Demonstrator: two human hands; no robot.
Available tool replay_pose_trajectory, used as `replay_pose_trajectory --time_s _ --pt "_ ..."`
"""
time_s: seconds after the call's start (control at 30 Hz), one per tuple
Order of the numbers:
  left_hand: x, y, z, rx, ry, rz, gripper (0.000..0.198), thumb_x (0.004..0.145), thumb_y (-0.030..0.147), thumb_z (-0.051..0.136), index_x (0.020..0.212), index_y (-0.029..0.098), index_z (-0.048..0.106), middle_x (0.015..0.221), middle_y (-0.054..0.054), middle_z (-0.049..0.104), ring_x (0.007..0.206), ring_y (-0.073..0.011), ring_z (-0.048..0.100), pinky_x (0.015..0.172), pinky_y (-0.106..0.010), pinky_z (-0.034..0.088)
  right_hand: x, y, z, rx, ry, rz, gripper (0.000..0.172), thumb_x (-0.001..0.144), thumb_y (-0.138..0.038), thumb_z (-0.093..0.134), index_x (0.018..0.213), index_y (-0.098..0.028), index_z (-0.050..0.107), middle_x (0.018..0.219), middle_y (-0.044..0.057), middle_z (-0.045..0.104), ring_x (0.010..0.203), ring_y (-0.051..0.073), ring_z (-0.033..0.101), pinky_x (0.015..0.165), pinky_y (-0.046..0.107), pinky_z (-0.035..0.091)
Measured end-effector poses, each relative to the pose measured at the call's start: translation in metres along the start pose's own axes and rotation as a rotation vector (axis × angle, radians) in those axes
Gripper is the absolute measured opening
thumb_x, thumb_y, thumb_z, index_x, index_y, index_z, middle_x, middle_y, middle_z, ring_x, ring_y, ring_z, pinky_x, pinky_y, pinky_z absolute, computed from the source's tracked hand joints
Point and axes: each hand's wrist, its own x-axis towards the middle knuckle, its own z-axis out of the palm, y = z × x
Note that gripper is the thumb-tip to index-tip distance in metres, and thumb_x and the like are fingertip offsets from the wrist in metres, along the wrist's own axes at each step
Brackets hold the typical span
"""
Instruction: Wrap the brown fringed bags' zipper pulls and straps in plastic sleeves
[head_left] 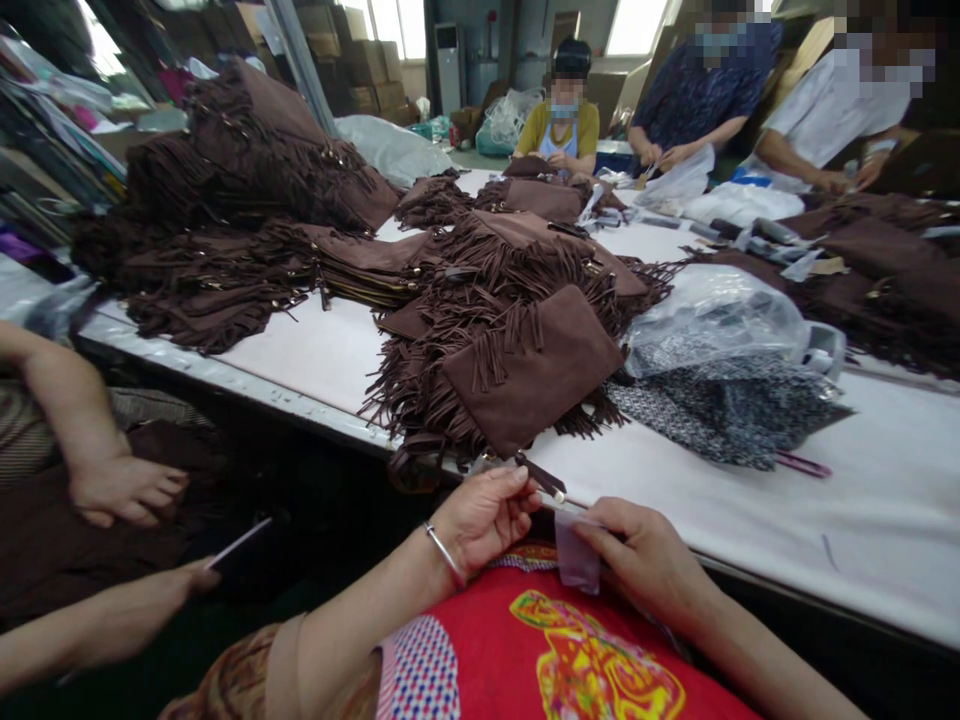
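In the head view, my left hand (491,515) is closed, pinching a dark brown strap (541,476) with a small shiny metal end. Just right of it, my right hand (649,555) holds a small clear plastic bag (577,555) between thumb and fingers. The strap's metal end is close above the bag; I cannot tell whether they touch. Both hands are over my red apron (480,640), at the table's front edge. Beyond them lies a brown fringed pouch (536,370) on a heap of similar ones.
A tall pile of brown fringed pouches (247,150) stands at the left of the white table (862,500). Right of the heap are a plastic bag (720,310) and black-and-white speckled cloth (720,405). A co-worker's hands (127,490) are close at left; several people sit across.
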Motion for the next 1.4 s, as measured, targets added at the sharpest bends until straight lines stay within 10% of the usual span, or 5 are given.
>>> replay_pose_trajectory --time_s 0.5,1.4 --pt "0.009 -0.013 0.008 -0.274 -0.038 0.012 0.012 0.080 0.019 0.069 0.083 0.014 0.058 0.064 0.004 0.053 0.050 -0.0037 0.048 0.044 -0.014 0.037 0.004 -0.007 0.005 -0.088 0.040 0.100 0.027 0.081 -0.036 0.056 0.059 -0.019 0.057 0.059 -0.002 0.062 0.058 0.014 0.056 0.057 0.024 0.037" --pt "0.016 -0.020 0.009 0.303 0.077 0.373 0.032 0.068 0.038 0.077 0.073 0.015 0.055 0.056 0.006 0.046 0.048 -0.0049 0.037 0.045 -0.019 0.026 0.011 -0.004 0.005 0.163 -0.041 0.242 0.028 0.075 -0.041 0.061 0.064 -0.016 0.065 0.058 -0.001 0.064 0.056 0.014 0.053 0.052 0.023 0.037"
